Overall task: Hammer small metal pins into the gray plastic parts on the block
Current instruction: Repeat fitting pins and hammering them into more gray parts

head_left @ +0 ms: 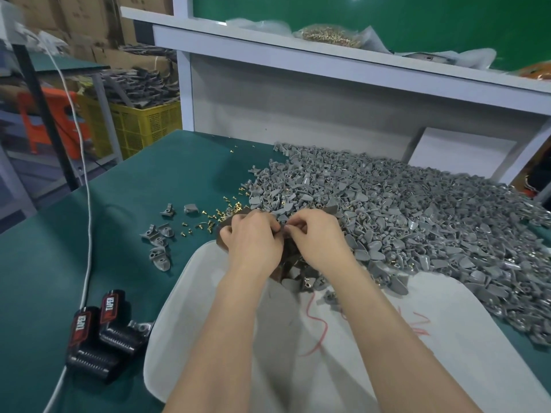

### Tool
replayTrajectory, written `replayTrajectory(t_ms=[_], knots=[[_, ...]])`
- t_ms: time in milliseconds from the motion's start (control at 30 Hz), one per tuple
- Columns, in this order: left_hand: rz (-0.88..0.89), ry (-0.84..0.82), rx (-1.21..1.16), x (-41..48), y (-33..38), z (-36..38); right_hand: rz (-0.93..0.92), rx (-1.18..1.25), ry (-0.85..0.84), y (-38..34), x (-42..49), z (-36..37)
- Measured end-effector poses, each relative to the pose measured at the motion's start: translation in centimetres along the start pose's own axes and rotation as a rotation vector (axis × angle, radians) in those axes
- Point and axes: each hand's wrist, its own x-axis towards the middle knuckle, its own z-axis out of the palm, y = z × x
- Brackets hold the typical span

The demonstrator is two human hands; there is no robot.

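Your left hand [253, 234] and right hand [319, 234], fingers curled, pinch what looks like a small gray plastic part [282, 224] over the dark brown block [222, 231]. Only a few loose parts [158, 238] lie aside at left, so I judge most work remains: the big gray heap [417, 219] and scattered brass pins [208, 223] wait.

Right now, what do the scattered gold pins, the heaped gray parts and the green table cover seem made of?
Small gold pins: shiny yellow glints, likely brass or plated metal. Gray moulded parts: uniform matte gray, apparently plastic. Green table cover: dull, glare-free, perhaps rubber or felt.
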Motion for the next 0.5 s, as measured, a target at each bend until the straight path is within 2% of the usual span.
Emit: replayTrajectory(t_ms=[500], knots=[[-0.002,0.003,0.036,-0.1,0.39,-0.11,0.145,0.077,0.033,-0.2,0.09,0.75]])
